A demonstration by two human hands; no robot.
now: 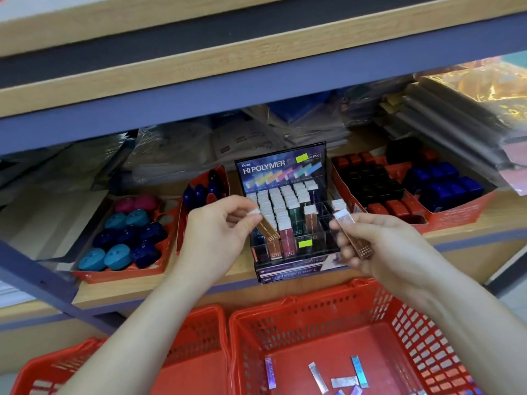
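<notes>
Pinching two slim erasers, one per hand: gold-sleeved eraser (268, 228) by its white tip in the thumb-and-finger grip of the left hand (216, 232), copper-sleeved eraser (355, 236) in the curled grip of the right hand (379, 246), both tilted in the air just in front of the Pentel Hi-Polymer display box (282, 166) on the shelf (99, 292). Below, two red baskets side by side, left basket (199, 337) and right basket (313, 312), with at least five silvery sleeved erasers (358, 370) loose on the latter's floor. Left of the box, one red tray (122, 273) with two pink and four teal sharpeners among dark blue ones.
</notes>
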